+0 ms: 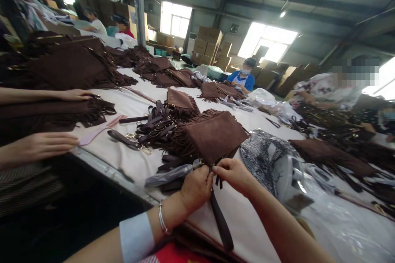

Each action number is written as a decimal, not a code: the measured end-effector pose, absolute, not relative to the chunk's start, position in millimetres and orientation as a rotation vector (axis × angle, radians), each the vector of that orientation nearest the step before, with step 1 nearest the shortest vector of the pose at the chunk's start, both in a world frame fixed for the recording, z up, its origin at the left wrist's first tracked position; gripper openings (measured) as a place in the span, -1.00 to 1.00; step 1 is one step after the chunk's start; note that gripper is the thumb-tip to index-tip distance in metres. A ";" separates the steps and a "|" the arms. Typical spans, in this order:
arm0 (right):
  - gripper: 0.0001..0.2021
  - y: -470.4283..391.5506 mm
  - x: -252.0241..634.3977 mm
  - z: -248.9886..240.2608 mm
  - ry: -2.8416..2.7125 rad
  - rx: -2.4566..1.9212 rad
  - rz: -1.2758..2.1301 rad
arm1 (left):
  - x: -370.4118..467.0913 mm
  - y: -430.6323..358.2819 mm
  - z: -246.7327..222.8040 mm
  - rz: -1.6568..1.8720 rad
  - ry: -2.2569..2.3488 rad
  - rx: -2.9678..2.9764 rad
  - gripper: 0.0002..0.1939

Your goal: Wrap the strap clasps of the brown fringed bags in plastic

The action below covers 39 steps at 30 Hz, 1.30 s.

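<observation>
A brown fringed pouch (216, 135) lies on the table with one corner pointing toward me. At that corner my left hand (197, 187) is closed on the top end of a dark wrist strap (220, 222), whose loop hangs down over the table edge. My right hand (234, 174) meets it there, thumb and finger pinched at the pouch's corner by a small metal fitting. The fingertips cover most of the fitting. Left of the pouch is a heap of loose dark straps (157, 121) with gold clasps. A plastic-wrapped strap (171, 174) lies beside my left hand.
A co-worker's hands (46, 146) at the left handle a fringed piece and a pink comb-like tool (101, 129). Piles of brown pouches (70, 63) stand behind. Clear plastic bags (324, 213) and a grey speckled bundle (262, 156) lie at right. Other people sit around the table.
</observation>
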State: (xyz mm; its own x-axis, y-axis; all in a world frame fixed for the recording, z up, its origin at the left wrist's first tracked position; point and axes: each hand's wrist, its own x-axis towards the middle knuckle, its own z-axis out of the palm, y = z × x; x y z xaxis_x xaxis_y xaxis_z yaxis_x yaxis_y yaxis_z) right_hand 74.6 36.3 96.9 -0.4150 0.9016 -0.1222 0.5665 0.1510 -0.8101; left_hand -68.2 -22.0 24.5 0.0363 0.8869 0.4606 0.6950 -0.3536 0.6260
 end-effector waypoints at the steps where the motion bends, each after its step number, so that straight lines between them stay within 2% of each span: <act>1: -0.75 37.1 74.4 98.0 -2.057 -1.413 1.148 | -68.5 -21.9 23.9 1.208 1.629 2.091 -0.72; 11: -0.77 27.5 55.0 101.4 -2.110 -1.679 0.729 | -66.8 -24.1 17.5 1.163 1.748 2.114 -0.72; 13: -0.77 25.9 57.0 101.0 -2.112 -1.656 0.756 | -68.2 -24.8 18.4 1.194 1.721 2.068 -0.72; 19: -0.78 24.0 76.7 97.4 -2.046 -1.433 1.129 | -70.9 -26.1 34.6 1.294 1.378 1.662 -0.69; 28: -0.77 10.5 70.3 97.4 -2.032 -1.448 0.918 | -63.2 -34.2 44.0 1.102 0.761 0.546 -0.64; 32: -0.77 5.6 70.1 94.0 -1.948 -1.435 0.926 | -62.8 -37.3 47.3 1.102 0.670 0.438 -0.61; 39: -0.74 0.1 73.3 90.6 -1.859 -1.484 0.886 | -57.9 -36.8 42.5 1.201 0.887 0.626 -0.54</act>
